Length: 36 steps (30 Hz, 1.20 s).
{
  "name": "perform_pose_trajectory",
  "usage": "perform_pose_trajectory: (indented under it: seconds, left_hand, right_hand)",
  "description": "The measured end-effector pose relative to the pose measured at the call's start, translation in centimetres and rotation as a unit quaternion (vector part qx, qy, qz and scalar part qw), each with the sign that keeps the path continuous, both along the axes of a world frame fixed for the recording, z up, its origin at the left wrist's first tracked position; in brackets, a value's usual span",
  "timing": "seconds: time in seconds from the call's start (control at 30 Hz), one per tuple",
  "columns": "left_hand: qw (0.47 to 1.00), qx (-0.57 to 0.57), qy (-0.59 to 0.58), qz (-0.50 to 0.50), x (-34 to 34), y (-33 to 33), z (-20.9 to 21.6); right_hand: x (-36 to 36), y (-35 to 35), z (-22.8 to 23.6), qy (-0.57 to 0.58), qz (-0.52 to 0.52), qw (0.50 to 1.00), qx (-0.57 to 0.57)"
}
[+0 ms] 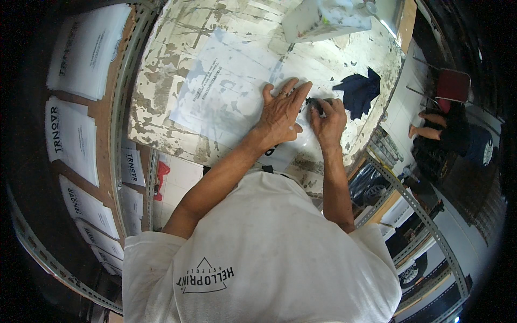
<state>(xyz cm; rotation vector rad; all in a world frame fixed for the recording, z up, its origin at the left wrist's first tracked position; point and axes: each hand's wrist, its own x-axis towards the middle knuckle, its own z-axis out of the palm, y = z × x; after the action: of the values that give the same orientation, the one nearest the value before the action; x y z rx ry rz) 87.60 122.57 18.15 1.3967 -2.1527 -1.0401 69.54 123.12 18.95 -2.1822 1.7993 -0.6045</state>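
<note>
A thin, whitish, see-through printed sheet [215, 89] lies flat on the worn table. My left hand [277, 114] rests on its right part, fingers spread and pressing down, with nothing in its grasp. Close beside it, my right hand [329, 124] is closed with bent fingers around a small dark wad [316, 107], held against the sheet near some black print. The wad looks like cloth, but the fingers cover most of it. A crumpled navy cloth [362, 94] sits on the table just right of my right hand.
A white plastic jug [326, 22] stands at the table's [167, 81] far side. Shelves with stacks of printed white bags [72, 140] line the left. A metal rack [425, 215] is at lower right. Beyond it another person [458, 132] sits near a red chair [453, 89].
</note>
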Motion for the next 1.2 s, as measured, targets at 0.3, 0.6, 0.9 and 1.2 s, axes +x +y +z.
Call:
perform_pose_trajectory:
  seconds: [0.3, 0.6, 0.9, 1.2]
  left_hand:
    - [1.0, 0.015, -0.007, -0.008, 0.0, -0.2, 0.3]
    - [1.0, -0.011, -0.005, 0.0, 0.0, 0.0, 0.0]
    - [0.999, -0.035, -0.005, 0.003, -0.1, 0.1, -0.2]
    - [0.999, -0.034, 0.01, 0.009, 0.0, 0.0, -0.1]
  right_hand:
    - [-0.2, -0.4, -0.4, 0.009, -0.006, 1.0, -0.015]
    - [0.3, 0.0, 0.3, -0.003, -0.008, 1.0, 0.0]
    - [0.8, 1.0, 0.4, -0.018, -0.01, 1.0, 0.017]
    - [0.6, 0.9, 0.2, -0.007, -0.006, 1.0, 0.026]
